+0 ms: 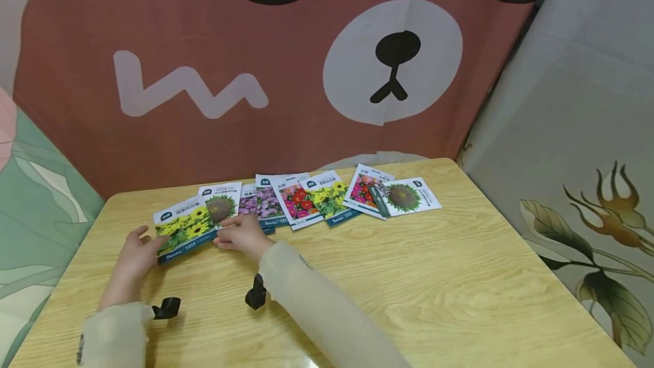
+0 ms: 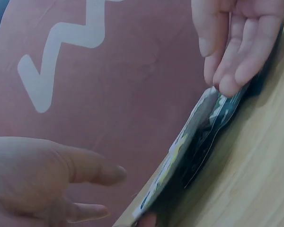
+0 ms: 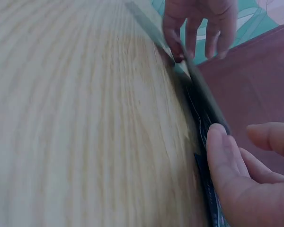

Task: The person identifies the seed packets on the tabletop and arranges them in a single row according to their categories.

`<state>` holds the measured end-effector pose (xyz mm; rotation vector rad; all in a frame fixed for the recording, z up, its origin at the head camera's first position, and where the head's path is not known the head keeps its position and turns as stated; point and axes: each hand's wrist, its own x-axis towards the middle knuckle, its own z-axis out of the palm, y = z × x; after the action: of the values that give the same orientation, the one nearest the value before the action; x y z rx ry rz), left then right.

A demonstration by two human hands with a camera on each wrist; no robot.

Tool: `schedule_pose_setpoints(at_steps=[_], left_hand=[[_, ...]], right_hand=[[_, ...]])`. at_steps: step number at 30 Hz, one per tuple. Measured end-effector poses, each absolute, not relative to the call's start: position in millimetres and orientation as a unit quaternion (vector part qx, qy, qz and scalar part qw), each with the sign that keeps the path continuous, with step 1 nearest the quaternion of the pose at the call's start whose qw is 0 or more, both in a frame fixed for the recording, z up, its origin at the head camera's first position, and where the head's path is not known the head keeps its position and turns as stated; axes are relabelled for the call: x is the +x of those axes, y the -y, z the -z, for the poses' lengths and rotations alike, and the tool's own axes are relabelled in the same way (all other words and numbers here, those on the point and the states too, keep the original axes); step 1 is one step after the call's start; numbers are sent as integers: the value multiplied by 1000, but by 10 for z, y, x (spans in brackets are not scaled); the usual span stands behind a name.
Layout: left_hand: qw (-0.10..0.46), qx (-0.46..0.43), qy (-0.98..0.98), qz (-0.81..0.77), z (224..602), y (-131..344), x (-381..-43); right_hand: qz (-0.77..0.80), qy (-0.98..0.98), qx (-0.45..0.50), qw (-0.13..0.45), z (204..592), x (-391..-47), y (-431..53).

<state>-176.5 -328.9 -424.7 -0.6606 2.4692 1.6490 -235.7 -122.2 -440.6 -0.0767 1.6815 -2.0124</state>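
Observation:
A seed packet with yellow flowers (image 1: pixel 189 226) lies tilted at the left end of a row of packets, its near edge raised off the table. My left hand (image 1: pixel 138 251) is at its left end, one fingertip against the edge and the other fingers spread apart from it. At its right end is my right hand (image 1: pixel 242 235), fingers mostly straight and touching the corner. Below the raised packet (image 2: pixel 173 163) a dark-edged packet (image 2: pixel 213 130) shows in the left wrist view. A packet with a brown sunflower head (image 1: pixel 222 203) sits partly behind my right hand.
Rightward the overlapping row continues: purple-flower packet (image 1: pixel 268 203), red-and-pink packet (image 1: pixel 301 200), another yellow-flower packet (image 1: pixel 327 195), a second red-and-pink one (image 1: pixel 365 186) and a sunflower-head packet (image 1: pixel 409 196). They lie near the wooden table's (image 1: pixel 409 288) back edge, before a printed cloth (image 1: pixel 291 129).

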Motion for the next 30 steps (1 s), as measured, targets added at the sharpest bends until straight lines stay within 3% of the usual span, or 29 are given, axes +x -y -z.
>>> schedule_pose_setpoints(at_steps=[15,30], left_hand=[[152,-126,-874,-444,4229,3482,-1735],[206,-115,-860,-452,4054,3688,-1528]], right_hand=[[777,-561,8,285,4475,-2233,1285],[692,-656,-70,295,4384,-1830,1268]])
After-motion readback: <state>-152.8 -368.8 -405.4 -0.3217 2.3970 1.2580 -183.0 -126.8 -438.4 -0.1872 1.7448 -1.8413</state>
